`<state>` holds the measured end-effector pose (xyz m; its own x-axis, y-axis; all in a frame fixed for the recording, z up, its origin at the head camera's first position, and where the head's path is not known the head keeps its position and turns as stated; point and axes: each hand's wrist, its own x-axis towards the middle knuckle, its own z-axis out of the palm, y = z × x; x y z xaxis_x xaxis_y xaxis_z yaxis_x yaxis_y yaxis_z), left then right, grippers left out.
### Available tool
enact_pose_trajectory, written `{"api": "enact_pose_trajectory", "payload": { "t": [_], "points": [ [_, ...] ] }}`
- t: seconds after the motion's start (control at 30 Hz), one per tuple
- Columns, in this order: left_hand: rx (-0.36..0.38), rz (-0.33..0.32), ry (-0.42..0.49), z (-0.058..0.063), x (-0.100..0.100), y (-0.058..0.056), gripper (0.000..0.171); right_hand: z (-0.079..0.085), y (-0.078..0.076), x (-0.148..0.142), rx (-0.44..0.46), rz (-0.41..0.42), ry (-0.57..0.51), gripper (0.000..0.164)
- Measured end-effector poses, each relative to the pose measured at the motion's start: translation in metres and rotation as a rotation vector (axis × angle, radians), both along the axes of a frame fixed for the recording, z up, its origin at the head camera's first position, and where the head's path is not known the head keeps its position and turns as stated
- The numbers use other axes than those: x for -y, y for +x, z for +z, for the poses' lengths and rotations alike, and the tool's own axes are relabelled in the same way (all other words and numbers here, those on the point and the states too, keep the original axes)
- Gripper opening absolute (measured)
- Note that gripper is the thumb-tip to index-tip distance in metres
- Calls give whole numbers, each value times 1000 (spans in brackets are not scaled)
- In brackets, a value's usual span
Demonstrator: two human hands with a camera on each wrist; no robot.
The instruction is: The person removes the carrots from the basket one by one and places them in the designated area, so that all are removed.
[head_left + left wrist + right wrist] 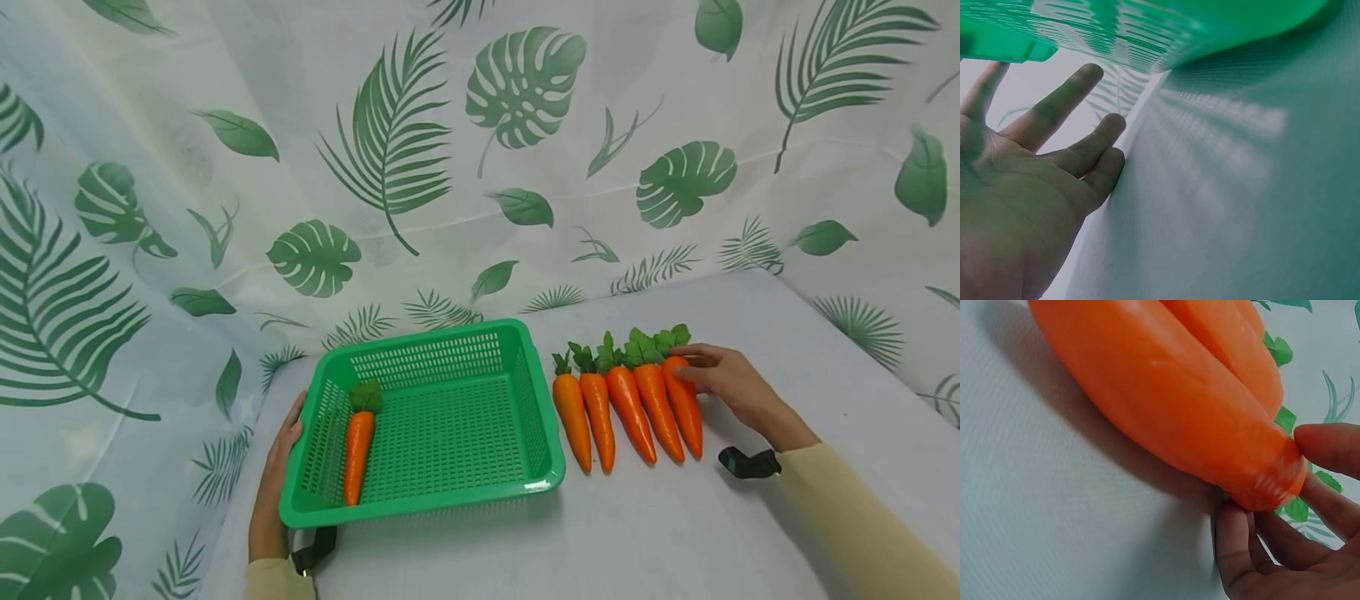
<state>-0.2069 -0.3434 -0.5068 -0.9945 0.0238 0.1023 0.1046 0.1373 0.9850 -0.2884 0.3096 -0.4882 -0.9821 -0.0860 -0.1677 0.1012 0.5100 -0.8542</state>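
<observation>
My right hand [737, 385] pinches the leafy end of the rightmost orange carrot [686, 412] between thumb and fingers. In the right wrist view, that carrot [1166, 400] lies close along the white cloth, its leaves partly hidden behind the fingers. Several more carrots [628, 408] lie beside it in a row, green tops pointing away from me. A green plastic basket [420, 502] with slotted walls stands left of the row. One carrot [358, 454] rests inside, along its left wall. Against the basket's left side is my left hand [279, 467], its fingers [1063, 103] extended and spread in the left wrist view.
White cloth [637, 533] covers the table under the basket and carrots. A leaf-printed curtain [450, 125] rises behind the table and along both sides. The basket's right rim sits close to the leftmost carrot [573, 421] of the row.
</observation>
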Motion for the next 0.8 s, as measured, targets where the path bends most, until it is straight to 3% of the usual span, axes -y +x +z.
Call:
{"api": "enact_pose_trajectory", "payload": {
  "t": [0.13, 0.53, 0.8],
  "points": [
    [8, -5, 2, 1, 1, -1, 64, -1, 1, 2, -2, -15, 2, 58],
    [136, -31, -6, 9, 0, -9, 70, -1, 4, -3, 12, -66, -5, 66],
    [106, -46, -4, 10, 0, -10, 69, 4, 7, -14, 22, -72, 10, 70]
  ]
}}
